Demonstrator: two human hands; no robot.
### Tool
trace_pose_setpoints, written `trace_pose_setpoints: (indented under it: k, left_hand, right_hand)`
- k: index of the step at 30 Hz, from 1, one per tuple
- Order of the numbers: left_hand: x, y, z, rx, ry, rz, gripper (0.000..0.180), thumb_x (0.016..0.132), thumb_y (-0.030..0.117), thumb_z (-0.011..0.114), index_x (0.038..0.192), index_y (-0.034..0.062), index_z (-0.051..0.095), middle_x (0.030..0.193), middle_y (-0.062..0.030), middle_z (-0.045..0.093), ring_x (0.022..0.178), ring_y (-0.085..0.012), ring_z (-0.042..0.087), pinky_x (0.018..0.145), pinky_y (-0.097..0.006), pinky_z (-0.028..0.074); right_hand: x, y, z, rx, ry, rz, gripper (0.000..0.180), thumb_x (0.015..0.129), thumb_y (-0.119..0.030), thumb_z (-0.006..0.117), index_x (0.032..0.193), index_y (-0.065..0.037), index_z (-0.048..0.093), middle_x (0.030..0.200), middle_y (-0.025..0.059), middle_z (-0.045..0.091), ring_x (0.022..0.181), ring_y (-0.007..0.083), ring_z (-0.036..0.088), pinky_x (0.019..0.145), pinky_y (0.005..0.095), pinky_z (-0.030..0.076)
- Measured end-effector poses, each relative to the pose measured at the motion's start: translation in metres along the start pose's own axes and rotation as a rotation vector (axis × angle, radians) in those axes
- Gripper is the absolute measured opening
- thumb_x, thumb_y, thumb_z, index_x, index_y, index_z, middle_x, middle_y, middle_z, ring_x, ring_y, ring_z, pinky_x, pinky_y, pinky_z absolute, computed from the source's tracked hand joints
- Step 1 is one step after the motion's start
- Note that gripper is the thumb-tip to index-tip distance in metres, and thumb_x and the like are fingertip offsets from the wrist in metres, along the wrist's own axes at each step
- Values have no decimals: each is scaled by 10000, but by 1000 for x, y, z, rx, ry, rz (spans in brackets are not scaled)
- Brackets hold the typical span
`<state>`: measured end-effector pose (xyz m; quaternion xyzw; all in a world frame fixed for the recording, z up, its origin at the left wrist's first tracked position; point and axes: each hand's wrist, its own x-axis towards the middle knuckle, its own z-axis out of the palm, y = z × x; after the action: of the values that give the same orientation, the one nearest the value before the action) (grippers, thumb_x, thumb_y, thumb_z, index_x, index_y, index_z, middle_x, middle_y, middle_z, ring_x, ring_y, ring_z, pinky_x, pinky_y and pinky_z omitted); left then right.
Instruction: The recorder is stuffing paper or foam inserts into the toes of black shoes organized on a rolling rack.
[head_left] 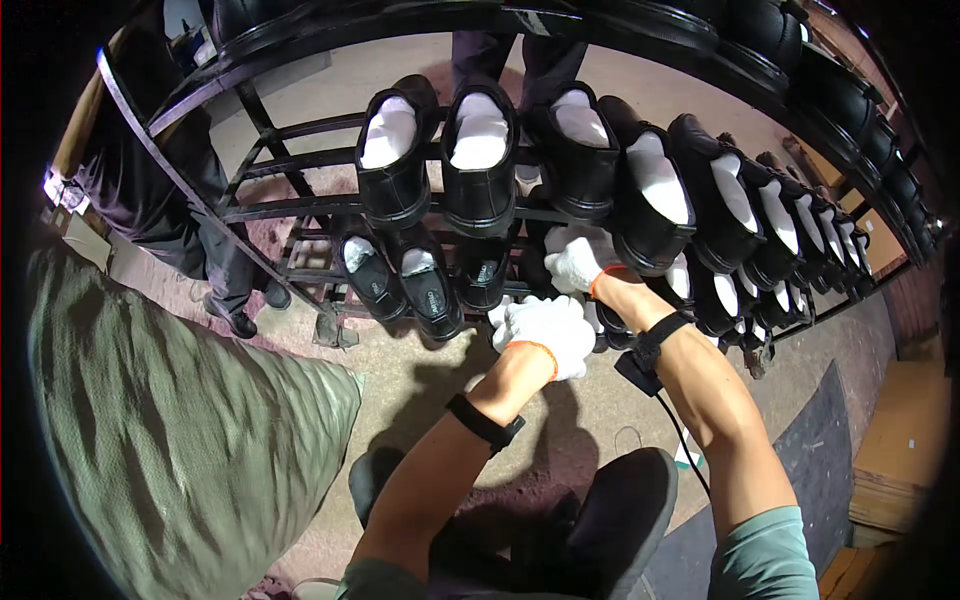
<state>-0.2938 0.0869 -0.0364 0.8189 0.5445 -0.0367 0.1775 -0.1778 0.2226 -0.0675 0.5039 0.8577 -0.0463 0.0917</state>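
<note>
My left hand (548,335), in a white knit glove with an orange cuff, is closed in front of the lower shelf. What its curled fingers hold, if anything, is hidden. Farther in and to the right, my right hand (577,264) wears the same kind of glove. It is closed beside a dark shoe on the lower shelf, under the overhanging upper row; its grip is hidden. Left of my hands, black shoes (431,290) with little or no white stuffing sit on that shelf. Above stand black shoes (480,185) stuffed with white wads.
The black metal rack (300,208) curves across, its top shelf holding more black shoes (760,45). At left bulges a large green woven sack (180,430). One person's dark-clothed legs (215,230) stand left, another's (522,60) behind the rack. Cardboard (900,430) is stacked at right.
</note>
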Motion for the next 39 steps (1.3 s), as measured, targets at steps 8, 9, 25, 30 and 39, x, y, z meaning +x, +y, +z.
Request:
trace_pose_setpoints:
  k: [8,9,25,30,39]
  left_hand:
    - [-5,11,-2,5,-10,-143,447,857,250,769,1257,51,769,1317,-166,720,1233,-371,709,992,-543,571]
    - [-5,16,-8,55,-38,-149,446,854,251,768,1249,44,765,1307,-167,721,1231,-370,704,986,-548,570]
    - [-2,7,-9,66,-9,-118,438,865,245,753,1252,40,743,1248,-185,730,1185,-386,694,985,-563,547]
    - [-3,-1,-7,25,75,-92,635,802,262,798,1357,-5,646,1244,-195,730,1162,-405,697,953,-578,556]
    - [-2,-7,-14,1,-16,59,490,859,298,767,1285,56,742,1364,-193,667,1267,-440,663,1012,-624,555]
  right_hand:
    - [-36,-19,-8,80,334,65,281,972,-328,654,1096,-91,738,1038,250,759,959,452,752,842,551,599]
    - [-35,-13,-5,80,342,65,281,972,-328,654,1096,-91,738,1038,250,759,959,452,752,842,551,599]
    - [-26,-4,0,215,242,116,300,956,-280,709,1138,-44,744,1070,227,784,1005,438,757,866,513,604]
    - [-31,40,1,417,268,-189,319,983,-99,674,1298,-46,691,1063,166,788,986,329,764,840,382,593]
    - [-46,26,7,702,308,-66,144,1019,-85,637,1160,-75,664,906,170,757,840,341,755,796,424,590]
